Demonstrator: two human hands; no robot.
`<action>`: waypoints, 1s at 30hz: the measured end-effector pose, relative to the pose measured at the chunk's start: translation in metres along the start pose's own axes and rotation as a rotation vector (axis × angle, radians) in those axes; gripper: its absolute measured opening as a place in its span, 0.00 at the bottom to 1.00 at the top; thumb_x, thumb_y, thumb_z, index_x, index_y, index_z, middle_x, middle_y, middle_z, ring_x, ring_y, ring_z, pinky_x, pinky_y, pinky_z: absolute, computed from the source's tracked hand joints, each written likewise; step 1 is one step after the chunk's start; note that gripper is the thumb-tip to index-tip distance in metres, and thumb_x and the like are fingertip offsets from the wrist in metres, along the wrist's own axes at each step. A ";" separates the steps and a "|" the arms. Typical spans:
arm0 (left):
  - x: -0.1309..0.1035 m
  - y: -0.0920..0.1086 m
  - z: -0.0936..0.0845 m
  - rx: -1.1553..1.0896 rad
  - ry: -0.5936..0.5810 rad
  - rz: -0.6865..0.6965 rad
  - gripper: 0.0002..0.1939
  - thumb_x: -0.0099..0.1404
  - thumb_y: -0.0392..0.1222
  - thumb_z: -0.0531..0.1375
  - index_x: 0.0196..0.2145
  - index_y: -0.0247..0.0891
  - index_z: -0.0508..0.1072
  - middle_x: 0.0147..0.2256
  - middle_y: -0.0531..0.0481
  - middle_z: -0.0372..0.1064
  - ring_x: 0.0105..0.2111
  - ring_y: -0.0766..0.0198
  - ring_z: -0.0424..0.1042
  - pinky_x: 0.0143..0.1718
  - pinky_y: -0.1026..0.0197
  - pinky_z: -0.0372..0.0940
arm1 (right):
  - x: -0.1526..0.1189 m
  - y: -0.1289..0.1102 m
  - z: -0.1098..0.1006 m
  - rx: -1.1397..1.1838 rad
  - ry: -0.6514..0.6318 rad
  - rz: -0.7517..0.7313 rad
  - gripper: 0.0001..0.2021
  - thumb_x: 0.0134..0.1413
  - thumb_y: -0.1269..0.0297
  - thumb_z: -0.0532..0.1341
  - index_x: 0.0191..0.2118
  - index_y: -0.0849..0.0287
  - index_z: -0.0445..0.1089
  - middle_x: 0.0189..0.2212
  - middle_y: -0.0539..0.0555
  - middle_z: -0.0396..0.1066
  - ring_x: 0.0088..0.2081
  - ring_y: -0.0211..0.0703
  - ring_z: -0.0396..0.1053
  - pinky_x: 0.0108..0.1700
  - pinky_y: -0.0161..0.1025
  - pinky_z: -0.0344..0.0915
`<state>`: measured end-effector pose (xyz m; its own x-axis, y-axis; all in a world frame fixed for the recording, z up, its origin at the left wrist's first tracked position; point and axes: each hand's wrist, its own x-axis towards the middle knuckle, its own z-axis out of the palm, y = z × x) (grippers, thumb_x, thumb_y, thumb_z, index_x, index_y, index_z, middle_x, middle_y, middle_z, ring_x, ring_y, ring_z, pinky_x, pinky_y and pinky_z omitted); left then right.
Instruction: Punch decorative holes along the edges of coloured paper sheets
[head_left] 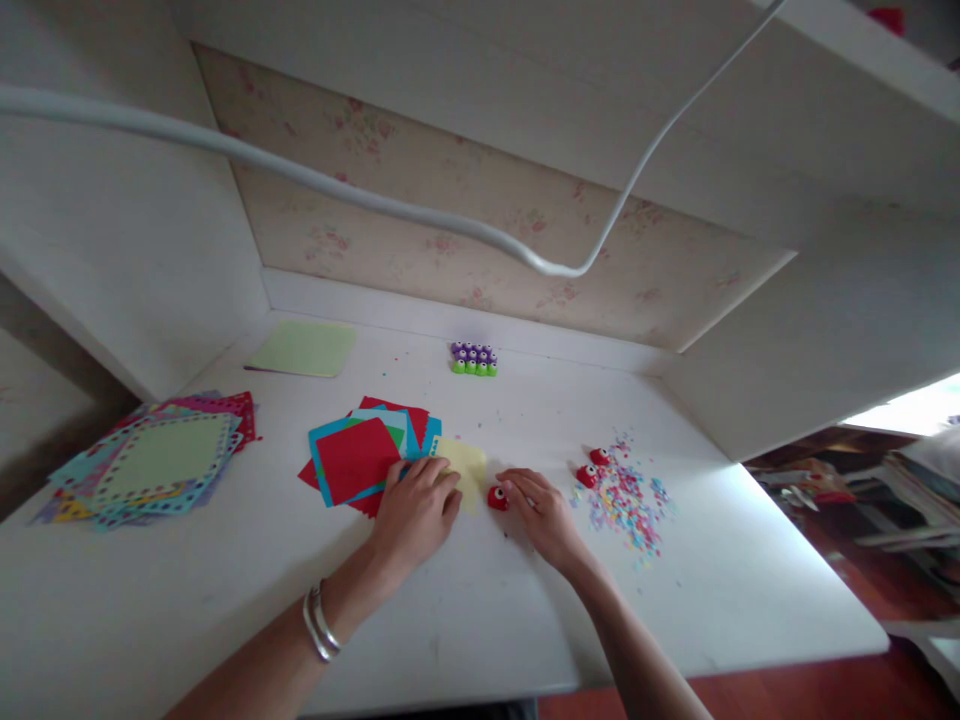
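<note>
A yellow paper sheet (470, 470) lies on the white desk, and my left hand (421, 500) rests on its left part, fingers curled down onto it. My right hand (538, 512) is closed at a small red punch (497, 497) with an eye-like white spot, its fingertips on the punch's right side. The punch stands at the right edge of the yellow sheet. Just left of my left hand is a loose stack of coloured sheets with a red one (358, 462) on top.
Two red punches (586, 476) stand beside scattered confetti (630, 505) at right. Purple and green punches (474, 358) line the back. Patterned sheets (165, 460) are piled at left, near pale green paper (304, 348). A white cable (450, 222) hangs in front.
</note>
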<state>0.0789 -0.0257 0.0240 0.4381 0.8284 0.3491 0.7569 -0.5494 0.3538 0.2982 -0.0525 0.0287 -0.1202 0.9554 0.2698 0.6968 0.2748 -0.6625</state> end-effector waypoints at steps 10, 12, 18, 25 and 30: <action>0.001 -0.005 0.001 -0.037 0.011 0.031 0.08 0.67 0.33 0.56 0.41 0.43 0.74 0.49 0.48 0.73 0.51 0.55 0.70 0.54 0.46 0.56 | -0.024 0.005 -0.018 -0.063 0.026 0.091 0.13 0.62 0.58 0.59 0.48 0.54 0.75 0.46 0.58 0.76 0.45 0.49 0.74 0.41 0.42 0.73; 0.001 -0.007 0.003 -0.039 0.003 0.046 0.09 0.67 0.32 0.56 0.40 0.42 0.74 0.49 0.48 0.72 0.51 0.55 0.70 0.54 0.46 0.57 | -0.028 0.015 -0.030 -0.090 0.087 0.166 0.15 0.62 0.54 0.59 0.48 0.55 0.75 0.47 0.59 0.75 0.43 0.49 0.75 0.34 0.40 0.73; 0.003 -0.009 0.006 -0.053 0.006 0.086 0.09 0.67 0.32 0.55 0.39 0.42 0.74 0.47 0.48 0.73 0.50 0.55 0.70 0.53 0.47 0.60 | -0.049 0.070 -0.070 -0.138 0.261 0.376 0.22 0.58 0.48 0.60 0.51 0.56 0.74 0.47 0.60 0.76 0.38 0.49 0.76 0.39 0.44 0.72; 0.003 -0.008 0.006 -0.044 -0.007 0.094 0.07 0.68 0.35 0.56 0.39 0.41 0.73 0.47 0.47 0.73 0.49 0.54 0.70 0.52 0.47 0.62 | -0.062 0.090 -0.090 -0.415 0.266 0.479 0.25 0.56 0.44 0.56 0.47 0.57 0.76 0.42 0.60 0.78 0.38 0.54 0.76 0.42 0.47 0.70; 0.004 -0.008 0.006 -0.029 -0.022 0.103 0.08 0.69 0.35 0.54 0.40 0.41 0.73 0.47 0.46 0.73 0.49 0.54 0.70 0.52 0.48 0.63 | -0.061 0.088 -0.089 -0.459 0.283 0.488 0.24 0.56 0.44 0.55 0.46 0.55 0.77 0.43 0.60 0.78 0.39 0.54 0.76 0.42 0.47 0.70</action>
<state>0.0770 -0.0172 0.0173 0.5235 0.7695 0.3658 0.6931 -0.6343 0.3425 0.4300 -0.0962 0.0165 0.4242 0.8758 0.2304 0.8585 -0.3080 -0.4100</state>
